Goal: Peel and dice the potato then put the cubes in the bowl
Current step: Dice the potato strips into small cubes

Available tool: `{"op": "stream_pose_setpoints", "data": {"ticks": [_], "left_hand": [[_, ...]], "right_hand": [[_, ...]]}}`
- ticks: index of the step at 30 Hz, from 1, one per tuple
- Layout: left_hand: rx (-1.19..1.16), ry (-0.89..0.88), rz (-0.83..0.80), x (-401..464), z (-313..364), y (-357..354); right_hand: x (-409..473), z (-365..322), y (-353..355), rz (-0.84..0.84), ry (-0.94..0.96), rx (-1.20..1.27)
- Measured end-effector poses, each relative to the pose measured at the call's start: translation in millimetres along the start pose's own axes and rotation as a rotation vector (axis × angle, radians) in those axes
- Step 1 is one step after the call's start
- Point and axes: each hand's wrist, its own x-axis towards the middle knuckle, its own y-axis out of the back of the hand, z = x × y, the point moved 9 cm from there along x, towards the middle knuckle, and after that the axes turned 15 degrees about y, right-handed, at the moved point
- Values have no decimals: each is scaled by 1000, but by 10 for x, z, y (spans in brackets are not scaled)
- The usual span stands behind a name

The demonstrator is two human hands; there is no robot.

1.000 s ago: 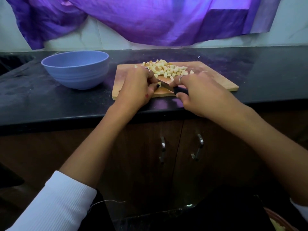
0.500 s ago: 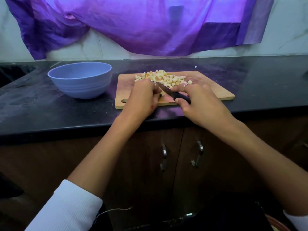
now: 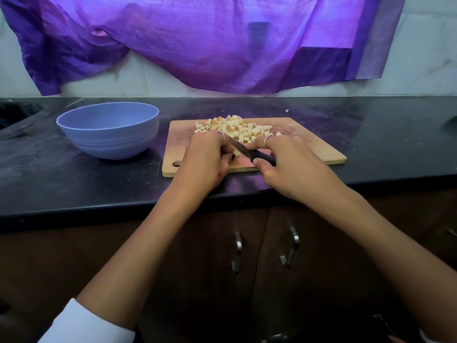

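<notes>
Head view: black counter [image 3: 371, 134], purple cloth [image 3: 210, 45] behind; right hand [image 3: 291, 167] grips knife [image 3: 249, 154], left hand [image 3: 205, 162] seemingly pinching potato [image 3: 237, 152].

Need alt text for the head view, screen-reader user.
Right hand holds a black-handled knife over a wooden cutting board; left hand steadies a small potato piece. Diced potato cubes are piled behind; a blue bowl sits left.

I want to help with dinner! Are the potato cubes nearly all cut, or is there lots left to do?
Nearly done cutting. A big pile of potato cubes already sits on the cutting board. The right hand grips the knife, and the left hand holds a last small piece of potato under the blade. What's left: finish that piece, then move the cubes into the blue bowl, where none show yet.
</notes>
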Motion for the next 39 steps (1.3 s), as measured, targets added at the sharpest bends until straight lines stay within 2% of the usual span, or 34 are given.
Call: {"op": "stream_pose_setpoints", "data": {"ticks": [6, 12, 17, 20, 25, 39], "left_hand": [[-14, -8, -7, 5, 3, -6], [12, -5, -19, 2, 11, -31], [-3, -20, -13, -42, 31, 6], [-10, -14, -18, -83, 46, 26], [-32, 21, -44, -82, 5, 52], [-44, 11, -17, -56, 0, 65]], "right_hand": [[140, 9, -40, -34, 2, 6], [114, 33, -75, -147, 16, 2], [-14, 73, -43, -127, 35, -50], [-19, 180, 27, -54, -1, -107], [-56, 138, 117, 94, -13, 14], [35, 46, 83, 13, 53, -7]]}}
